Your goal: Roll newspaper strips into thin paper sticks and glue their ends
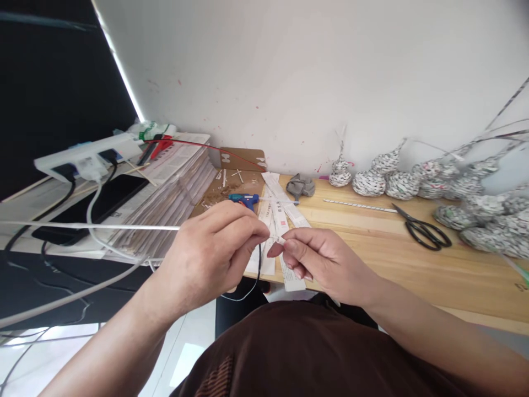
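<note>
My left hand (219,248) is closed, its fingertips pinched together on a thin white rolled paper tube (124,226). The tube stretches far to the left and passes out of sight behind this hand. Close by, my right hand (318,256) pinches a short white end of rolled paper (281,240) between thumb and forefinger. The fingers hide how the two parts join. Below and behind the hands lie printed paper strips (294,280), fanned out on the wooden table (372,264). A blue glue gun (248,200) sits just beyond my left hand.
Woven paper gourds (367,183) line the wall. Black scissors (427,231), a striped paper strip (357,205) and a grey cloth (300,186) rest on the table. At left are a paper stack (165,204), a phone (91,209), a power strip (88,157) and hanging cables.
</note>
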Available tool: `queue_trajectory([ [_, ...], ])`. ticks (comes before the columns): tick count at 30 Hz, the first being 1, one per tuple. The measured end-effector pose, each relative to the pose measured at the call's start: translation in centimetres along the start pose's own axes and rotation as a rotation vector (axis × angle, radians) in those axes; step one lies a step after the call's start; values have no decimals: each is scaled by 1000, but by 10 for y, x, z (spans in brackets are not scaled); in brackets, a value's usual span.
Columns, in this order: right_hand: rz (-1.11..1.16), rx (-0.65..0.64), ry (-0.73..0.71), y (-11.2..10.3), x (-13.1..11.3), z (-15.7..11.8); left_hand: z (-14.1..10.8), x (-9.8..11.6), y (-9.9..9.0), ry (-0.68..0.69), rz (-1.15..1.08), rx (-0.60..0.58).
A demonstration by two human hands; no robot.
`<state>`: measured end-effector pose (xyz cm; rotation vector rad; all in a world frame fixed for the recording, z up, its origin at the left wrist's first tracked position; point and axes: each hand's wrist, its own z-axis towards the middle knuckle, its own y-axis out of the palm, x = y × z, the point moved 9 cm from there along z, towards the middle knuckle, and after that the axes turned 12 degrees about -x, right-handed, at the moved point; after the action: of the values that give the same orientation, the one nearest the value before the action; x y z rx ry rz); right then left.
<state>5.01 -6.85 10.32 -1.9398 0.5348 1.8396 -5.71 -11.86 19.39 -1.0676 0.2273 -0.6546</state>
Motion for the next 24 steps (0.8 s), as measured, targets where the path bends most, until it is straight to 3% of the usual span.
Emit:
queue_trajectory([
  [18, -203, 57, 21, -4, 2, -3, 2, -1, 11, 18, 12, -72],
  [24, -439, 58, -18, -5, -10, -3, 5, 5, 13, 53, 14, -142],
])
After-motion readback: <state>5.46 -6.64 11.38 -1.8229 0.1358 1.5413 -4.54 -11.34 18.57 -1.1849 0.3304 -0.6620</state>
